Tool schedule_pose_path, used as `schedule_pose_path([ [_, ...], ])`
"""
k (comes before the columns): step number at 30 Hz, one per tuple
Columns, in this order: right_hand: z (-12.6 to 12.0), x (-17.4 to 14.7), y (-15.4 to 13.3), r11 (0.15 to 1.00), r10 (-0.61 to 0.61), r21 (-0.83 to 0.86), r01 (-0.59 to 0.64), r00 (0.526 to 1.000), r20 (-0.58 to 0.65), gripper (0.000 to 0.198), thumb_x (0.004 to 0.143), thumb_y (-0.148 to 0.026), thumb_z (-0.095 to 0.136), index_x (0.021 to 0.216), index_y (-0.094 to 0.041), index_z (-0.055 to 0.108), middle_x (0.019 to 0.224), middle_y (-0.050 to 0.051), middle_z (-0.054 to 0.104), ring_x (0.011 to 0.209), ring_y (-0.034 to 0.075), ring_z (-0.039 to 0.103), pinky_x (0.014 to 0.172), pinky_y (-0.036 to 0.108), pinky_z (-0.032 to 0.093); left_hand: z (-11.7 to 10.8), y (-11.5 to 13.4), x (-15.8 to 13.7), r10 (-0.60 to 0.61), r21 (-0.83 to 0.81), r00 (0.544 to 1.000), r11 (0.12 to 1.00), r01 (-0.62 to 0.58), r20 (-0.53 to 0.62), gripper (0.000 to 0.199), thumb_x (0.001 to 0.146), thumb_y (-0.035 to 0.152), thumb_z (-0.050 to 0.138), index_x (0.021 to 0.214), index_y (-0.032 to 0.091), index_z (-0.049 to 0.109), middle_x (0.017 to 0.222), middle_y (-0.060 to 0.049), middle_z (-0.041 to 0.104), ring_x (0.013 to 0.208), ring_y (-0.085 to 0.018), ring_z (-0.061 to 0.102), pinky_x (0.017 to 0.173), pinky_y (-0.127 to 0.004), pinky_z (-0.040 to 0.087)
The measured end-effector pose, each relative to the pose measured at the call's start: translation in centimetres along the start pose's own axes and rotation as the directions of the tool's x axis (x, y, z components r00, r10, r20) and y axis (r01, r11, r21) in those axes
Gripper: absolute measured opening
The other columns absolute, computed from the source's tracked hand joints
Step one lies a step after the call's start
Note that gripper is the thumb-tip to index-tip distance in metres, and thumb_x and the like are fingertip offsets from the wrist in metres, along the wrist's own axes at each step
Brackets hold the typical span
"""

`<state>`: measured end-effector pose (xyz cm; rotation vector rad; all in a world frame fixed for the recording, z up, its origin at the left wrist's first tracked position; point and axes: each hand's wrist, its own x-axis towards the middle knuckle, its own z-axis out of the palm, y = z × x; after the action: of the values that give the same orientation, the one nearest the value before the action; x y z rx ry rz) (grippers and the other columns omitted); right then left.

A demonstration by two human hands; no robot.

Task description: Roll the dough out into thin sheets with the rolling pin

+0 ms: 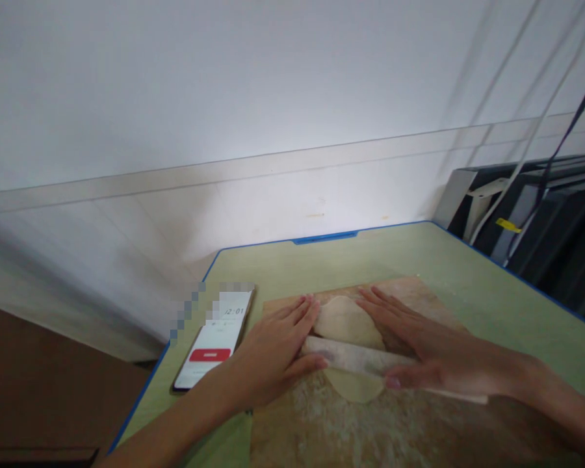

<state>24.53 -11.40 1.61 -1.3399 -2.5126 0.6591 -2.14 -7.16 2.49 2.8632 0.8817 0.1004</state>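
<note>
- Left forearm (195, 406), nearest the camera, runs up from the bottom edge and overlaps the phone's (229, 337) near corner in view; the phone lies on the green table (258, 263), left of the board.
- Left hand (285, 341) lies over the left end of the rolling pin (353, 357), fingers stretched away, thumb on the near side, not wrapped round it.
- Flattened dough (346, 318) sits between the hands on the floury board (312, 435). Pin crosses its middle, long axis left to right, right end slanting towards the camera; dough shows beyond and on the near side.
- Right hand (431, 354) likewise spreads over the pin's right part, loosely laid rather than clenched. Both hands are about equally near the dough; nothing stands between.
- Dark panels (556, 234) and hanging cables are at far right, beyond the table edge, well apart.
</note>
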Motion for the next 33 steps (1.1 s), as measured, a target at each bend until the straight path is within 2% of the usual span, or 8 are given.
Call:
schedule_pose_path([
  [4,0.5,-0.4,-0.5,0.998,0.021,-0.067,-0.015,0.995,0.093,0.085,0.077,-0.06,0.047,0.139,-0.02,0.005,0.146,0.011,0.003,0.131,0.031,0.004,0.104,0.052,0.011,-0.7,0.9,-1.5,0.005,-0.019,0.998,1.0,-0.003,0.064,0.077,0.086,0.059,0.035,0.14,0.01,0.011,0.144,-0.017,0.017,0.132,-0.025,0.017,0.104,-0.039,0.025],
  [8,1.0,-1.2,-1.4,0.987,-0.096,-0.125,0.101,0.994,0.047,0.08,0.08,-0.054,0.048,0.139,-0.023,0.004,0.147,0.009,0.004,0.131,0.031,0.005,0.103,0.052,0.014,-1.2,2.2,-3.4,-0.006,-0.01,0.996,1.0,0.007,0.086,0.093,0.076,0.057,0.055,0.141,0.014,0.004,0.145,-0.017,0.012,0.131,-0.028,0.017,0.102,-0.043,0.029],
  [11,1.3,-1.6,-1.7,0.973,-0.161,-0.164,0.163,0.987,0.022,0.078,0.081,-0.052,0.048,0.139,-0.025,0.004,0.147,0.007,0.006,0.131,0.03,0.006,0.104,0.051,0.016,-1.5,3.0,-4.0,-0.027,0.001,0.991,1.0,0.027,0.135,0.096,0.073,0.057,0.06,0.141,0.016,0.005,0.145,-0.018,0.011,0.131,-0.03,0.015,0.101,-0.045,0.031],
  [15,1.8,-1.4,-1.1,0.976,-0.164,-0.149,0.16,0.986,-0.013,0.078,0.081,-0.051,0.048,0.139,-0.024,0.004,0.147,0.008,0.008,0.131,0.03,0.008,0.104,0.051,0.016,-1.4,2.8,-3.0,-0.012,0.028,0.994,1.0,0.009,0.109,0.086,0.076,0.057,0.056,0.139,0.013,0.017,0.144,-0.018,0.018,0.131,-0.03,0.016,0.102,-0.045,0.029],
  [20,0.4,-0.1,-0.9,0.999,0.04,-0.003,-0.04,0.999,0.036,0.09,0.075,-0.06,0.05,0.14,-0.017,0.006,0.147,0.012,0.008,0.131,0.03,0.007,0.105,0.051,0.012,-0.3,0.5,-0.4,0.062,0.062,0.998,0.996,-0.061,-0.009,0.065,0.087,0.057,0.035,0.134,0.012,0.03,0.142,-0.016,0.027,0.132,-0.026,0.019,0.105,-0.044,0.02],
  [25,-0.9,0.3,-1.2,0.998,-0.014,0.067,0.014,1.0,0.001,0.083,0.078,-0.057,0.047,0.141,-0.018,0.009,0.147,0.007,0.015,0.132,0.026,0.009,0.106,0.047,0.012,0.6,-0.8,0.5,0.043,0.043,0.997,0.998,-0.041,-0.061,0.061,0.09,0.055,0.023,0.134,0.013,0.033,0.141,-0.013,0.03,0.131,-0.025,0.021,0.104,-0.043,0.023],
  [29,-0.1,-0.3,-0.5,0.998,0.06,0.032,-0.061,0.997,0.04,0.084,0.077,-0.059,0.047,0.141,-0.019,0.009,0.147,0.008,0.006,0.132,0.028,0.004,0.105,0.05,0.011,0.5,-0.7,0.3,0.042,0.025,0.996,0.999,-0.04,-0.077,0.06,0.09,0.056,0.025,0.133,0.016,0.035,0.14,-0.012,0.032,0.13,-0.025,0.023,0.104,-0.043,0.024],
  [33,0.1,-0.4,-0.4,0.997,0.069,0.029,-0.07,0.997,0.037,0.082,0.078,-0.059,0.047,0.14,-0.02,0.011,0.146,0.007,0.009,0.131,0.029,0.006,0.105,0.049,0.013,0.1,-0.2,0.3,0.03,0.023,0.998,0.999,-0.028,-0.053,0.048,0.093,0.043,0.027,0.132,0.017,0.038,0.138,-0.009,0.036,0.129,-0.023,0.028,0.104,-0.042,0.024],
])
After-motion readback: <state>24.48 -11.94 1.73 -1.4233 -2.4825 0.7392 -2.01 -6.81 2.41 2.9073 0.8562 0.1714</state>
